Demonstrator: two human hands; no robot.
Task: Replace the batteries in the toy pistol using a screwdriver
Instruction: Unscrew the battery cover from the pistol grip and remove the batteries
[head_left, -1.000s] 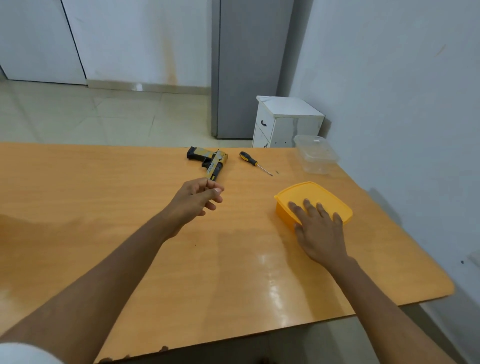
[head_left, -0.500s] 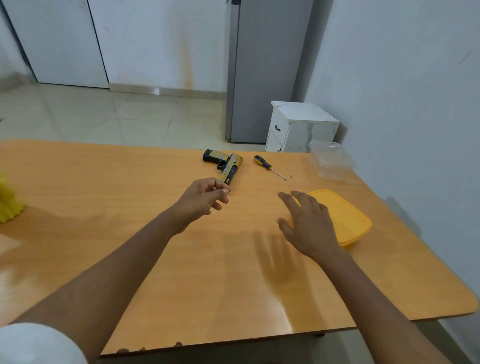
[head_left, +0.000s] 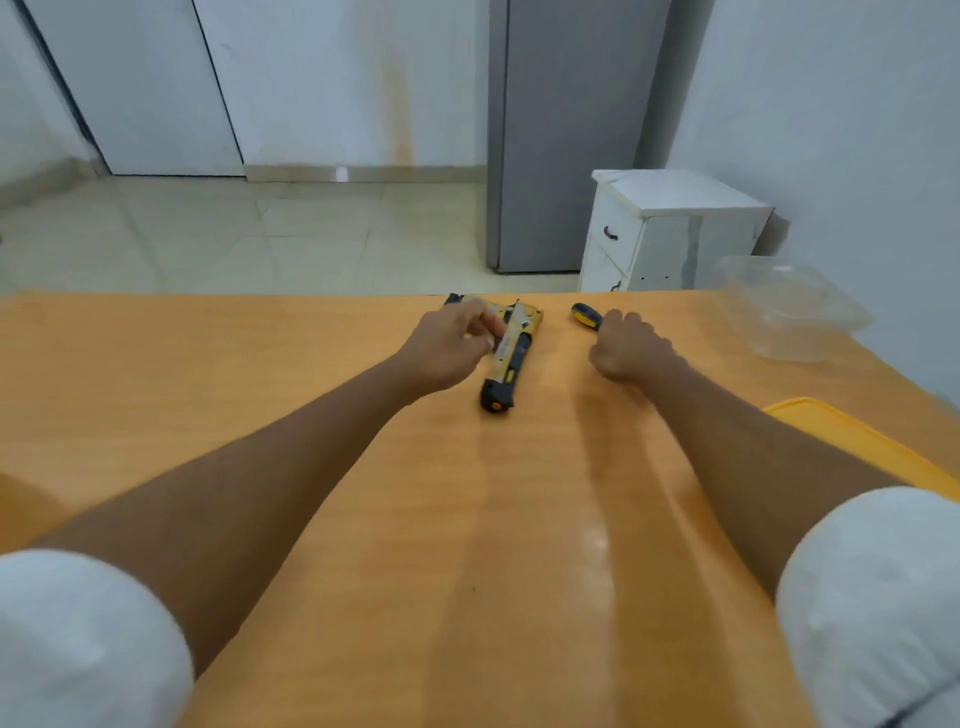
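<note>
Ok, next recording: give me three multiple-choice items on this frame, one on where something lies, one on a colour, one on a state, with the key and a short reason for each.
1. Where is the clear plastic container?
A. at the table's far right corner
B. between the two hands
C. on the white cabinet

2. What colour is the lid at the table's right edge?
A. blue
B. yellow
C. green

3. What is the right hand doing?
A. lying flat on the lid
B. closing on the screwdriver
C. lifting the toy pistol

Key: 1 A, the container sits at the far right of the table, past the right hand. 2 B, the lid is plainly yellow. 3 B, the fingers are curled over the screwdriver's handle, though how firmly they grip is hidden; the pistol lies on the table at the left hand.
</note>
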